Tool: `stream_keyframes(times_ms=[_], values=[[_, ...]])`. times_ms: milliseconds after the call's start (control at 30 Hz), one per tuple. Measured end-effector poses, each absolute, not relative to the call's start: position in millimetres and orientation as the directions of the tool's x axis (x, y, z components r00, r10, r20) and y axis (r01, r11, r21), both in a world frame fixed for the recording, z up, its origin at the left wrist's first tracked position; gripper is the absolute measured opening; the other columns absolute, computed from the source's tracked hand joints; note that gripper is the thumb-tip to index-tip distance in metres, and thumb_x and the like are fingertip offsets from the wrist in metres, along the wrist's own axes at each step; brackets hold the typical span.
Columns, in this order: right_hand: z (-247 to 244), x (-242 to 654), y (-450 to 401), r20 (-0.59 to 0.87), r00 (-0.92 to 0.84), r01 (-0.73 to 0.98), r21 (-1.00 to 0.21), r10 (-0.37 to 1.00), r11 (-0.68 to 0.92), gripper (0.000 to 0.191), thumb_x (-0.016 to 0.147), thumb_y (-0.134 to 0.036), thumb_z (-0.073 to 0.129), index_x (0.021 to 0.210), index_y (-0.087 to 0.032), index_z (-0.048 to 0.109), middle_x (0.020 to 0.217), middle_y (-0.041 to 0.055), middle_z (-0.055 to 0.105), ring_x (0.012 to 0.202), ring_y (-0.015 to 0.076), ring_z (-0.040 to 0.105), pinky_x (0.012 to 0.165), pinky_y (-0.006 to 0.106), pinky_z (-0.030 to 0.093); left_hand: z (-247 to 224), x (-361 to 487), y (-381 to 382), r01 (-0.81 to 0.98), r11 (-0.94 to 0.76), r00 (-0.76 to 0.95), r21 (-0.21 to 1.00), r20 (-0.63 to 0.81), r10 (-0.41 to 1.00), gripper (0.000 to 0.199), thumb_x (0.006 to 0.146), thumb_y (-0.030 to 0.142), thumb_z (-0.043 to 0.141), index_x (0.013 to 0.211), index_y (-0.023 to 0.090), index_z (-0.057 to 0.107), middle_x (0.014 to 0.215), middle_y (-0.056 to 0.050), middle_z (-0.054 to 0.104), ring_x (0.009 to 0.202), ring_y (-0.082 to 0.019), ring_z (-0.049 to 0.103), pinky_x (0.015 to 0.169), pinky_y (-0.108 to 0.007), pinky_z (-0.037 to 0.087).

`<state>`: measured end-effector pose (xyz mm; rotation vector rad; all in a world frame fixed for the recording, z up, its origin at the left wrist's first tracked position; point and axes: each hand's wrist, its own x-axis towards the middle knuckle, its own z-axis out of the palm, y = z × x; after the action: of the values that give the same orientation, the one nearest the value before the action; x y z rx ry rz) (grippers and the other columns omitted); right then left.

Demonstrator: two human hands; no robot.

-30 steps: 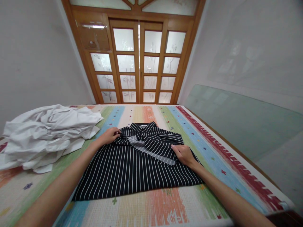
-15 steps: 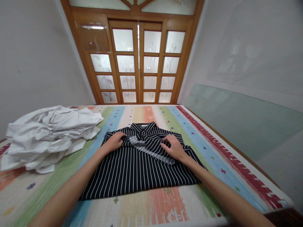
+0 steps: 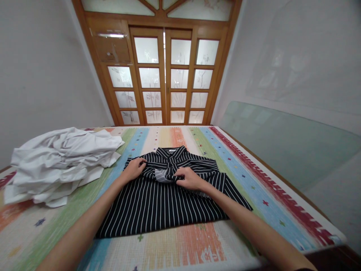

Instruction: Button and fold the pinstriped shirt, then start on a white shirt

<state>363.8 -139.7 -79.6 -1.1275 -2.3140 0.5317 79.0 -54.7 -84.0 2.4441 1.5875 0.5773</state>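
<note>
A black shirt with white stripes [image 3: 158, 209] lies folded in front of me, its collar pointing away. At the shirt's left side, my left hand [image 3: 135, 168] has its fingers curled on the cloth below the shoulder. My right hand [image 3: 189, 178] pinches the turned-up lower edge near the middle of the shirt. A small patch of the grey underside shows between the two hands. The fingertips of both hands are partly hidden in the folds.
A crumpled pile of white cloth [image 3: 59, 165] lies to the left. Everything rests on a colourful striped cover [image 3: 194, 244]. Wooden doors with glass panes [image 3: 166, 75] stand beyond the far edge. A pale green panel [image 3: 284, 139] runs along the right wall.
My right hand has moved left toward the middle, drawing the turned-up shirt edge with it, so less grey underside shows. My left hand has shifted only slightly.
</note>
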Motion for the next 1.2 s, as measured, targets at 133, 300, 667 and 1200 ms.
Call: stream_keyframes(times_ms=[133, 300, 667, 1200], values=[[-75.9, 367.8, -151.4, 0.170, -0.734, 0.457, -0.592, 0.658, 0.664, 0.027, 0.071, -0.007, 0.057, 0.085, -0.020, 0.076, 0.078, 0.0000, 0.068, 0.079, 0.0160, 0.058, 0.079, 0.028, 0.043, -83.8, 83.1, -52.3, 0.849, -0.436, 0.373, 0.300, 0.245, 0.895, 0.034, 0.084, 0.029, 0.046, 0.105, 0.012, 0.067, 0.102, -0.014, 0.068, 0.098, -0.028, 0.063, 0.094, -0.040, 0.046], [-74.8, 364.3, -145.1, 0.104, -0.684, 0.444, -0.726, 0.722, 0.525, 0.038, 0.088, -0.014, 0.041, 0.069, -0.016, 0.073, 0.069, 0.0002, 0.066, 0.066, 0.0120, 0.058, 0.071, 0.024, 0.043, -84.6, 105.2, -50.6, 0.792, -0.544, 0.474, 0.275, 0.284, 0.833, 0.036, 0.077, 0.021, 0.053, 0.109, 0.013, 0.067, 0.112, -0.015, 0.065, 0.110, -0.030, 0.059, 0.102, -0.041, 0.042], [-75.0, 372.5, -124.2, 0.255, -0.310, 0.829, -0.399, 0.916, 0.392, 0.019, 0.085, -0.020, 0.054, 0.080, -0.015, 0.071, 0.082, 0.0049, 0.067, 0.077, 0.0163, 0.060, 0.072, 0.026, 0.040, -88.7, 156.0, -44.1, 0.673, -0.637, 0.635, 0.376, 0.149, 0.758, 0.036, 0.081, 0.030, 0.056, 0.113, 0.015, 0.065, 0.112, -0.013, 0.066, 0.105, -0.026, 0.062, 0.095, -0.036, 0.046], [-74.7, 391.7, -121.8, 0.066, -0.086, 0.991, -0.098, 0.994, 0.092, 0.029, 0.091, -0.026, 0.042, 0.109, -0.018, 0.064, 0.111, 0.0130, 0.060, 0.097, 0.0260, 0.062, 0.078, 0.035, 0.046, -79.7, 170.6, -56.6, 0.629, -0.627, 0.637, 0.460, 0.157, 0.755, 0.016, 0.079, 0.023, 0.054, 0.087, 0.017, 0.066, 0.086, -0.004, 0.066, 0.078, -0.019, 0.061, 0.075, -0.029, 0.047]])
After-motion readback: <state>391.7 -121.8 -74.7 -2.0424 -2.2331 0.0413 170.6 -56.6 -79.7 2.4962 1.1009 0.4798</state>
